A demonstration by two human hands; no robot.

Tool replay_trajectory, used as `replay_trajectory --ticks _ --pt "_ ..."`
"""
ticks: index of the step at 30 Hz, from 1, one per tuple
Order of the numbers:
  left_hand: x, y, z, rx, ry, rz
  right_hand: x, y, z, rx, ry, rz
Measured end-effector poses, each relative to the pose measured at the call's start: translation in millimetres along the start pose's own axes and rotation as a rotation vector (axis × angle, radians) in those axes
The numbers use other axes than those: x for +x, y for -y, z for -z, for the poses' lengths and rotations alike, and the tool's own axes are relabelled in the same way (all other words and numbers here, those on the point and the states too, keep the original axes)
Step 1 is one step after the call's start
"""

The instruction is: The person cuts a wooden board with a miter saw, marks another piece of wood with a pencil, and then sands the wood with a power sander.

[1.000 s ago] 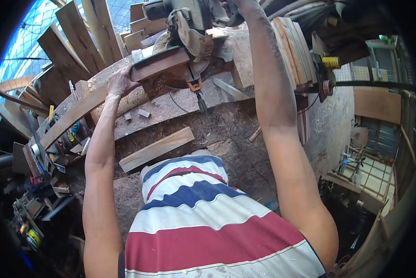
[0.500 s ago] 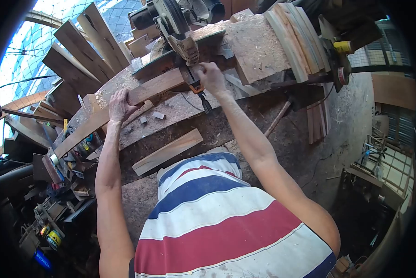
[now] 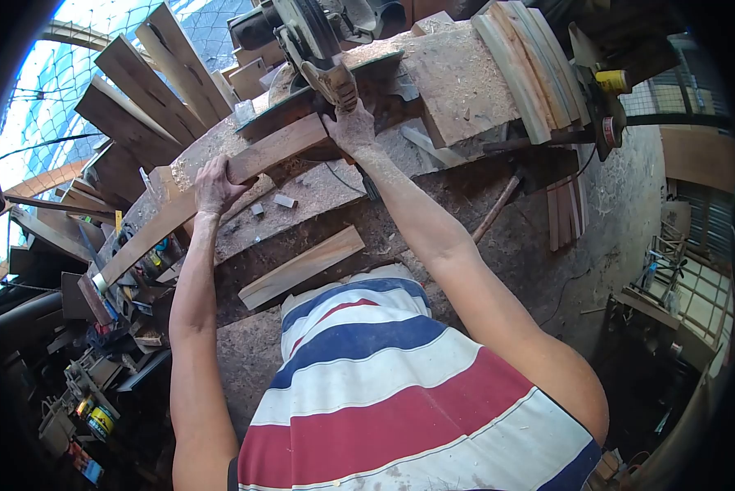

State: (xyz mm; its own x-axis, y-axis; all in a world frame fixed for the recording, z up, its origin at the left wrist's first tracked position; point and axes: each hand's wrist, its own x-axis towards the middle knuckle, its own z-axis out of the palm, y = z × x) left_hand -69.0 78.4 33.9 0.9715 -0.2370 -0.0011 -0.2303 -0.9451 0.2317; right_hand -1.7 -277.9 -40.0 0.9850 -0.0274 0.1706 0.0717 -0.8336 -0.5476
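Note:
A long wooden board [image 3: 276, 151] lies slantwise on the bench against the fence of a miter saw [image 3: 310, 33]. My left hand [image 3: 218, 186] is closed over the board, with its fingers over the top and the thumb along the near side. My right hand [image 3: 353, 131] is at the board's right end, just below the saw's blade guard [image 3: 335, 84]. Its thumb is against or very near the end face, and its other fingers are mostly hidden. Small wood offcuts [image 3: 285, 200] lie on the bench in front of the board.
Curved wooden pieces [image 3: 523, 69] are stacked on the bench's right side. Several planks [image 3: 183, 61] lean at the back left. A short board [image 3: 302, 268] rests below the bench's front edge, near my body. Sawdust covers the bench top [image 3: 457, 86].
My right hand has moved left from beside the saw to the board's right end, now covering the orange and black part seen there before. My left hand stays on the board.

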Motion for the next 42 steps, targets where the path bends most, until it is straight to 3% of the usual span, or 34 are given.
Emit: replay_trajectory --ticks 5,9,12,19,25,29,31,34,37,40,41,42 --pt "-5.3 4.8 5.6 -0.034 0.017 -0.012 -0.3 2.3 -15.7 -0.076 -0.168 0.095" --pt "-26.0 5.2 3.4 -0.038 0.013 -0.053 -5.4 11.6 -20.8 -0.024 0.014 -0.076" --pt "-28.0 7.9 4.5 -0.06 -0.016 -0.071 -7.0 26.3 -7.2 0.03 -0.017 -0.159" --pt "-27.1 6.2 8.9 -0.08 0.008 -0.065 7.5 27.0 -1.0 -0.153 0.014 -0.035" --pt "-28.1 8.8 5.8 -0.076 0.019 -0.056 -32.9 25.8 50.4 -0.089 0.01 -0.308" --pt "-28.2 11.7 3.1 -0.052 0.007 -0.072 -118.8 -15.5 102.5 -0.17 -0.001 -0.232" --pt "-27.2 11.4 2.4 -0.054 0.009 -0.071 -180.3 -31.5 135.9 -0.452 0.243 -0.397" --pt "-23.2 10.0 0.7 -0.104 0.063 -0.053 -225.6 -34.6 156.0 -0.299 0.338 -0.418" --pt "-12.7 -17.6 2.9 -0.143 0.092 -0.008 -186.2 -19.6 156.6 0.363 0.416 -0.591" --pt "4.3 -47.0 -12.1 -0.113 -0.175 -0.195 -132.6 1.8 117.5 0.437 0.008 -0.476" --pt "9.5 -56.3 -17.3 -0.109 -0.143 -0.184 -113.5 0.6 101.7 0.429 -0.138 -0.434" --pt "14.9 -65.9 -22.2 -0.105 -0.113 -0.171 -96.9 1.9 97.7 0.39 -0.085 -0.447"
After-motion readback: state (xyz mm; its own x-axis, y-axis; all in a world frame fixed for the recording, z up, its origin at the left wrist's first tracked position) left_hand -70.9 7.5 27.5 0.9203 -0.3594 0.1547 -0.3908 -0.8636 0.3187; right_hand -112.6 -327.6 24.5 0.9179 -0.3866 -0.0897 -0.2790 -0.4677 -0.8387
